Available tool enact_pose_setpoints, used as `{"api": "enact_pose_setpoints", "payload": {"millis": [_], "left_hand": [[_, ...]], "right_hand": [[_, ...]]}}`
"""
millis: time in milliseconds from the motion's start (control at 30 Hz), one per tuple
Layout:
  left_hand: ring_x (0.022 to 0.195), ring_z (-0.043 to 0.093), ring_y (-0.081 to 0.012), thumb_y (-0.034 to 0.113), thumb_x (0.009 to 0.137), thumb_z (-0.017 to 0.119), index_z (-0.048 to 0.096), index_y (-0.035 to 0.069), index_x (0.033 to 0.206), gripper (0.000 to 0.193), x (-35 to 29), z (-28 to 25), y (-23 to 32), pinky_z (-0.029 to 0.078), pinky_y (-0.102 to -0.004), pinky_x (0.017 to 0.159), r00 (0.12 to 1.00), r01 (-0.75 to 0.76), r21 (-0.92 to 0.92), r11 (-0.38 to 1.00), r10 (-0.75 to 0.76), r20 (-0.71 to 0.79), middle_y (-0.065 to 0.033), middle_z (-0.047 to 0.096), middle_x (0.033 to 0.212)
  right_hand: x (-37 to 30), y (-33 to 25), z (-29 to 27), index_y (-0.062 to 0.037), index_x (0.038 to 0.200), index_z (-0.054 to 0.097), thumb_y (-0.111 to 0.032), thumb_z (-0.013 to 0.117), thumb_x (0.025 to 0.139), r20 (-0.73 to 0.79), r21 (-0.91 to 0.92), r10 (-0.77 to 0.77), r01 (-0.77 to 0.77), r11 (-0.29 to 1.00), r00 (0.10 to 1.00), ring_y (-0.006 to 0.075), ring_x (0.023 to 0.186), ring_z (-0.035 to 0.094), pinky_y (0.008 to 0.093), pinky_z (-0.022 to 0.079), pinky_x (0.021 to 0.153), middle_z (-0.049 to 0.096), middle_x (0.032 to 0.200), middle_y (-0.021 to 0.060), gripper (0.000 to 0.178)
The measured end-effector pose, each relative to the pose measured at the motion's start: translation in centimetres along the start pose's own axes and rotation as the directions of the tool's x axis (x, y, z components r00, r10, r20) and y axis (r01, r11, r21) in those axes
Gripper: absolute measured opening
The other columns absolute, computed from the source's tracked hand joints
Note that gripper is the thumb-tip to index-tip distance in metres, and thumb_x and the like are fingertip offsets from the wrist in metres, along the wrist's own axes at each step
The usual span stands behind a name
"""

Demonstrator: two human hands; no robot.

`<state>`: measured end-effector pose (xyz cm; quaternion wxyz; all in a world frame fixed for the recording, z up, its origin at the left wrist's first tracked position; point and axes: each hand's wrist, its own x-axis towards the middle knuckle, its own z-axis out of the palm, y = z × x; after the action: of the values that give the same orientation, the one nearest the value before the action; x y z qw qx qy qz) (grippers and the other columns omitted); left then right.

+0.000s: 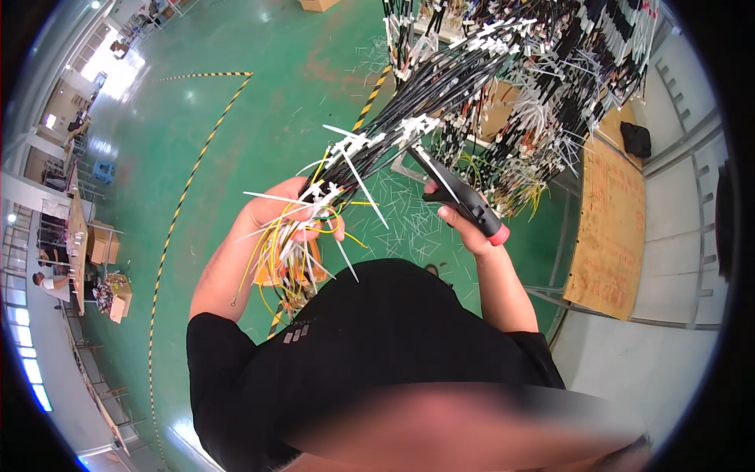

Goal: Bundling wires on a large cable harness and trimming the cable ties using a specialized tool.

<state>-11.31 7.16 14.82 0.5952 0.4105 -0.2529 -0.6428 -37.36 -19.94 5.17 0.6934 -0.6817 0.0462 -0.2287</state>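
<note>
My left hand [287,206] is closed round the near end of a thick bundle of black cables [417,102]. Thin yellow and white wires [292,250] spill out below that grip. White cable ties [358,145] circle the bundle in several places, their long tails sticking out. In my right hand [465,228] is a black cable tie gun [456,190] with a red knob at its rear end. The gun's nose lies close beside the bundle, near a cluster of white ties; whether it touches one I cannot tell.
More black cable bundles [543,118] with white ends hang at the upper right. Cut tie tails [397,212] litter the green floor. A wooden board [605,228] stands on the right. Far left, a person [53,283] is near a long table, with cardboard boxes [118,297] beside it.
</note>
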Motion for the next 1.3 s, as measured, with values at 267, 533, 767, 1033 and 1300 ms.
{"api": "enact_pose_setpoints", "payload": {"millis": [267,533,767,1033,1300], "left_hand": [[0.057,0.061,-0.0137,0.023,0.086,0.088,0.053,-0.003,0.134,0.064,0.6,-0.9,0.7,0.05,-0.0207,0.049,0.987,0.101,-0.047,0.994,-0.094,0.128,-0.0396,0.067,0.106],[0.058,0.06,-0.0137,0.024,0.086,0.085,0.047,-0.009,0.147,0.079,-0.5,1.6,1.4,0.047,-0.0192,0.05,0.999,0.013,-0.034,0.999,-0.015,-0.041,-0.0395,0.068,0.105],[0.049,0.052,-0.0138,0.021,0.093,0.077,0.047,-0.011,0.148,0.071,-0.2,1.1,0.9,0.043,-0.0182,0.045,0.999,-0.037,-0.041,0.998,0.038,0.017,-0.0454,0.065,0.099],[0.075,0.07,-0.0546,0.016,0.091,0.08,0.035,-0.013,0.156,0.084,-0.3,0.9,-0.5,0.043,-0.0305,0.036,0.998,-0.043,-0.316,0.948,0.028,-0.05,-0.044,0.062,0.098],[0.042,0.049,-0.0238,0.033,0.098,0.078,0.035,-0.005,0.16,0.085,0.2,-0.5,-1.0,0.04,-0.0269,0.039,0.998,0.028,-0.239,0.971,-0.016,0.055,-0.0545,0.059,0.097]], "right_hand": [[1.3,-0.6,0.2,-0.006,0.13,0.069,-0.019,0.079,0.095,0.02,-0.253,-0.172,0.171,0.952,0.985,0.016,0.104,0.067,0.0318,0.053,0.091,0.075,0.115,0.0056,0.039],[1.2,1.1,-0.9,-0.0042,0.108,0.069,-0.023,0.081,0.092,0.018,-0.548,-0.285,0.248,0.799,0.958,0.0306,0.091,0.067,0.0402,0.053,0.087,0.069,0.097,0.0111,0.028],[1.1,4.4,-1.4,-0.0033,0.151,0.055,-0.019,0.075,0.097,-0.087,-0.163,-0.208,0.192,0.968,0.974,0.0298,0.139,0.057,0.044,0.041,0.119,0.065,0.145,0.0148,0.059],[3.4,4.9,0.0,-0.0022,0.15,0.056,-0.019,0.077,0.099,-0.081,-0.043,-0.198,0.195,0.98,0.977,0.0227,0.13,0.062,0.0385,0.045,0.113,0.067,0.138,0.011,0.058],[3.7,2.9,0.0,-0.0024,0.147,0.059,-0.024,0.077,0.099,-0.077,0.056,-0.275,0.279,0.959,0.958,0.0251,0.127,0.064,0.0383,0.046,0.111,0.068,0.134,0.0108,0.056]]}}
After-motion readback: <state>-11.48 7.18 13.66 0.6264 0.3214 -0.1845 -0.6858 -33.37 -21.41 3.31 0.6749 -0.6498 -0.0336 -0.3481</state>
